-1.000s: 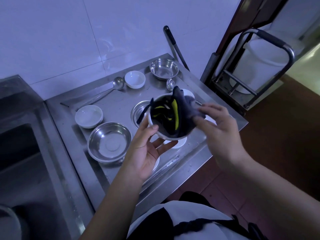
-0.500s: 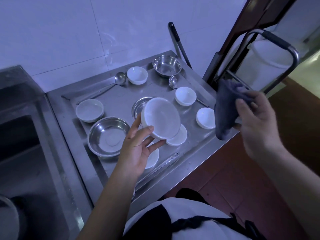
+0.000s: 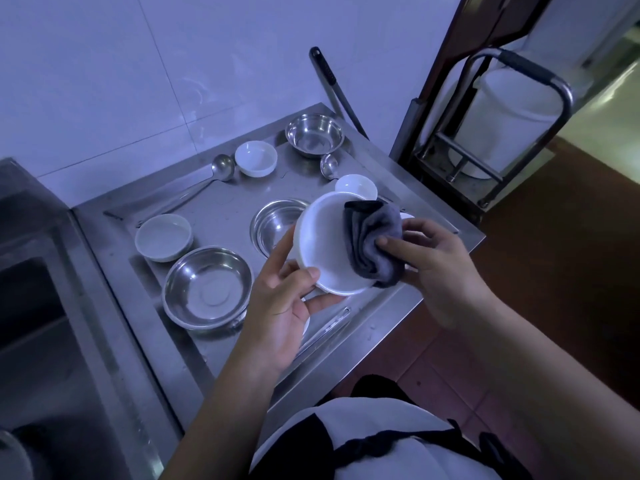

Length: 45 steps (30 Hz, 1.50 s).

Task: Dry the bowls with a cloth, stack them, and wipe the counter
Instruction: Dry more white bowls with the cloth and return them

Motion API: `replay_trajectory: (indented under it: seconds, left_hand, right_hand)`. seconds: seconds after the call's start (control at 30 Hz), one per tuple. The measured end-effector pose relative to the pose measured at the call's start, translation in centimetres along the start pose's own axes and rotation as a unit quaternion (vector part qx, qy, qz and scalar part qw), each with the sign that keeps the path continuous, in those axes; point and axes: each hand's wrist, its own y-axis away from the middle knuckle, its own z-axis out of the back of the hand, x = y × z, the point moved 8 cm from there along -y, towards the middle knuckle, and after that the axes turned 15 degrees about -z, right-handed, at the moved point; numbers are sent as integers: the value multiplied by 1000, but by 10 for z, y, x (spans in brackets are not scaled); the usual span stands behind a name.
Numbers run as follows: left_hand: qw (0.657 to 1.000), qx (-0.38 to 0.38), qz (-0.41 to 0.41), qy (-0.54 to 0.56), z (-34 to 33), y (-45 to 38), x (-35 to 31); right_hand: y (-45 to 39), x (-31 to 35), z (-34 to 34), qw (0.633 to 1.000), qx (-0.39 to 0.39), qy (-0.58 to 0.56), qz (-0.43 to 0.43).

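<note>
My left hand (image 3: 284, 296) holds a white bowl (image 3: 323, 251) tilted on its side above the steel counter (image 3: 225, 206). Its outer underside faces me. My right hand (image 3: 433, 251) presses a bunched dark grey cloth (image 3: 375, 240) against the bowl's right side. Other white bowls stand on the counter at the left (image 3: 163, 237), at the back (image 3: 256, 158) and behind the held bowl (image 3: 356, 187). Steel bowls sit at front left (image 3: 207, 289), in the middle (image 3: 277, 221) and at the back right (image 3: 314, 135).
Two ladles (image 3: 221, 168) (image 3: 329, 165) lie on the counter's back half. A sink (image 3: 31, 323) lies to the left. A metal trolley frame (image 3: 519, 109) with a white bucket (image 3: 512, 116) stands to the right, over the red floor.
My right hand pulled the cloth out of the bowl and away to the right. My left hand turned the bowl over. Now the cloth is back against the bowl's outside.
</note>
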Motion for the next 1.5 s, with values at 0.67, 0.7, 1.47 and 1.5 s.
replay_trajectory:
  seconds: [0.67, 0.7, 1.47, 1.5]
  left_hand:
    - [996, -34, 46, -75, -28, 2, 10]
    - [993, -66, 36, -92, -25, 2, 9]
    - [905, -364, -40, -217, -38, 35, 22]
    - [894, -357, -97, -253, -48, 39, 1]
  right_hand:
    - [-25, -44, 41, 991, -29, -37, -124]
    - [-27, -47, 49, 988, -39, -56, -139]
    - [-31, 9, 93, 987, -39, 108, 116]
    - [-29, 16, 94, 981, -48, 117, 145]
